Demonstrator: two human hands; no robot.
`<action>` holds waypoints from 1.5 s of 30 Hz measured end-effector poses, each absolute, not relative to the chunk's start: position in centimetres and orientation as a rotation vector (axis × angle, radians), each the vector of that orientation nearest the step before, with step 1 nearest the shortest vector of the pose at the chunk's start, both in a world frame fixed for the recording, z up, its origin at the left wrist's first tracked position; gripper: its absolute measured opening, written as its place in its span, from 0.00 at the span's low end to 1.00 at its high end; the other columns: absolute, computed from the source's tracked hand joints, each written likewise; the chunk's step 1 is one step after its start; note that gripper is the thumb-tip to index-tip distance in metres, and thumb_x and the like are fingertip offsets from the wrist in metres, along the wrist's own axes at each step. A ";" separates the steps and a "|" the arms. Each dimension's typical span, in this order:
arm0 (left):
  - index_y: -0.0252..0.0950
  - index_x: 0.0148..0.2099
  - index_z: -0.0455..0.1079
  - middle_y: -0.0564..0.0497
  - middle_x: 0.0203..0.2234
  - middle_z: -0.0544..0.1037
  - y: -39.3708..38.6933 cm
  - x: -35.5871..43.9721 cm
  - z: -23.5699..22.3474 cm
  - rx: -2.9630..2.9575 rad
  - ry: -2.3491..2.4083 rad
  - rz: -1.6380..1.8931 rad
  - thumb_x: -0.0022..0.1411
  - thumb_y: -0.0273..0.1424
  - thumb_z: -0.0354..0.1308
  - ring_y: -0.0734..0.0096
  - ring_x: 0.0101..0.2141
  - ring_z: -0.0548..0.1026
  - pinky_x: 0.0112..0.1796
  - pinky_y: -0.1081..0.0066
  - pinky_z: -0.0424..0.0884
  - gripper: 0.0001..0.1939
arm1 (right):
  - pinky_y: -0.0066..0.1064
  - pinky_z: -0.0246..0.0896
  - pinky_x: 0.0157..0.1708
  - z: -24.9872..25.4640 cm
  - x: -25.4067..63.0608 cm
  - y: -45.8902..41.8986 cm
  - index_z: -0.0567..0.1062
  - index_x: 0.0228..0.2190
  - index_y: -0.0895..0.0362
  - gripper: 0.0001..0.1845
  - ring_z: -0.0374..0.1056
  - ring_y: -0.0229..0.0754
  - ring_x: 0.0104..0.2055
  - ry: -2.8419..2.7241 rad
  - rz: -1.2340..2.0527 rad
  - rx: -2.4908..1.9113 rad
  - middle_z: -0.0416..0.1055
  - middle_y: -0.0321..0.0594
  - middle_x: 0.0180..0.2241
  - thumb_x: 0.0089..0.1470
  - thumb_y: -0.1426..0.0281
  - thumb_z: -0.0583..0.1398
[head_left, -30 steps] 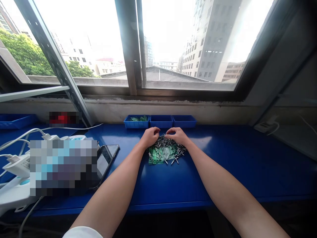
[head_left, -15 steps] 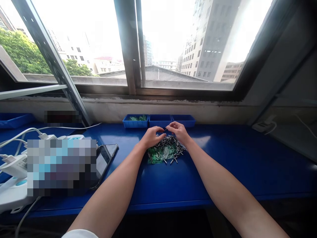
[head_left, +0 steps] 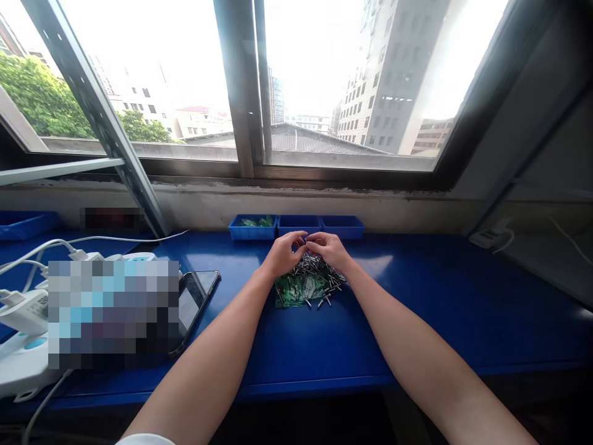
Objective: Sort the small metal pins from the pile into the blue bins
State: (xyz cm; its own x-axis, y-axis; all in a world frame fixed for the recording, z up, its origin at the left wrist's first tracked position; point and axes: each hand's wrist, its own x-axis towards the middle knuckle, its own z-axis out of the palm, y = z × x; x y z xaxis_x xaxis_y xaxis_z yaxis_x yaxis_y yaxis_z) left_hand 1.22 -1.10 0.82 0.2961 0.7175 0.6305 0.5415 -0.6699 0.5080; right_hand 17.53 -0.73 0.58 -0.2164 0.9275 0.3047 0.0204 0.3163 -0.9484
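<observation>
My left hand (head_left: 282, 254) and my right hand (head_left: 331, 250) meet fingertip to fingertip above a pile of small slim metal pins (head_left: 317, 267). Both are closed in a pinch. A tiny dark piece shows where the fingertips come together, too small to name, and the fingers hide most of it. Under the pins lies a green, partly clear plastic bag (head_left: 291, 292), flat on the blue table (head_left: 319, 352). A few pins have spread past the bag's right and front edges.
Three blue bins stand behind my hands by the wall; the left bin (head_left: 252, 232) holds green packets. A smartphone (head_left: 197, 303) lies at left beside a blurred patch and a white power strip (head_left: 21, 364) with chargers and cables. A metal shelf post (head_left: 134, 167) rises at back left.
My hands have drawn closer together, the right one moving slightly left and down, so the fingertips now meet. The dark thin piece between them shows less. The pile looks unchanged.
</observation>
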 end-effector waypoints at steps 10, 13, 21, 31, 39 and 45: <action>0.36 0.37 0.73 0.49 0.33 0.77 -0.3 0.8 0.3 2.348 1.287 1.324 0.60 0.32 0.51 0.68 0.34 0.73 0.38 0.71 0.68 0.10 | 0.27 0.56 0.21 0.7 18.0 -0.6 0.71 0.25 0.58 0.19 0.62 0.35 0.21 -1.491 1.034 -0.949 0.72 0.39 0.23 0.41 0.54 0.63; 0.36 0.36 0.72 0.49 0.33 0.77 -0.2 0.6 0.2 2.318 1.302 1.330 0.60 0.33 0.51 0.68 0.34 0.73 0.38 0.71 0.68 0.10 | 0.26 0.54 0.21 0.7 18.4 -0.7 0.73 0.23 0.59 0.18 0.63 0.35 0.23 -1.484 1.048 -0.943 0.73 0.41 0.24 0.42 0.55 0.62; 0.36 0.36 0.73 0.50 0.33 0.78 0.1 0.5 -0.1 2.290 1.258 1.279 0.60 0.33 0.51 0.69 0.34 0.74 0.38 0.72 0.69 0.10 | 0.27 0.52 0.21 0.7 18.8 -0.7 0.76 0.25 0.59 0.15 0.63 0.36 0.24 -1.470 1.095 -0.934 0.74 0.41 0.25 0.41 0.58 0.61; 0.36 0.38 0.74 0.51 0.32 0.78 0.2 0.3 -0.3 2.246 1.219 1.222 0.59 0.36 0.52 0.68 0.34 0.74 0.39 0.71 0.69 0.12 | 0.26 0.45 0.18 1.5 19.4 -1.3 0.77 0.29 0.59 0.16 0.59 0.35 0.22 -1.494 1.226 -0.863 0.75 0.44 0.29 0.43 0.61 0.57; 0.33 0.50 0.67 0.46 0.41 0.74 0.6 0.1 -0.2 2.162 1.434 1.391 0.61 0.35 0.50 0.67 0.39 0.72 0.42 0.69 0.68 0.17 | 0.27 0.53 0.21 0.4 20.1 0.3 0.77 0.31 0.58 0.17 0.64 0.38 0.27 -1.355 0.903 -0.976 0.75 0.43 0.32 0.43 0.60 0.57; 0.33 0.47 0.68 0.44 0.41 0.74 1.1 -0.6 -0.8 2.200 1.615 1.323 0.61 0.30 0.47 0.62 0.42 0.71 0.44 0.66 0.67 0.14 | 0.34 0.62 0.39 -0.6 21.5 1.6 0.75 0.39 0.59 0.20 0.67 0.45 0.40 -1.273 0.602 -1.128 0.74 0.44 0.39 0.42 0.64 0.58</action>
